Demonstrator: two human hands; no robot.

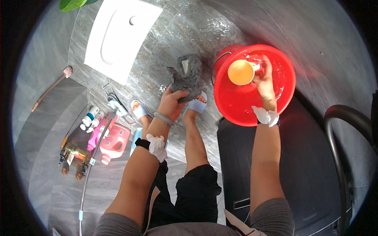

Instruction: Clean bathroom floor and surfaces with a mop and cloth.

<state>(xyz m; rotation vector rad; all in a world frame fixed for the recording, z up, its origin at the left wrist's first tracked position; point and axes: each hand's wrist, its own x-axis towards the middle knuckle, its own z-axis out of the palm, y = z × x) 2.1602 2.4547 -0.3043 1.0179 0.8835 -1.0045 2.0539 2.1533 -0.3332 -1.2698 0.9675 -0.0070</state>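
Note:
My left hand point(174, 101) grips one end of a fluffy grey slipper or similar furry item point(189, 78), with a pale patch showing on it, held above the wet tiled floor. On the right, my right hand point(263, 79) holds a yellow mug point(239, 72) by its white handle, inside a large red basin point(224, 103). Water glints in the basin around my fingers. The mug's inside faces up; how much it holds I cannot tell. A bracelet circles my left wrist, and white tissue-like wads are strapped to both forearms.
A red bucket point(220, 59) with a metal handle stands beside the basin. The basin overlaps a black cabinet or bench top point(295, 165). At left are a pink detergent bottle point(113, 141), other bottles, a squeegee-like pole point(88, 177) and a white squat toilet or sink point(124, 35). The floor point(165, 38) is wet.

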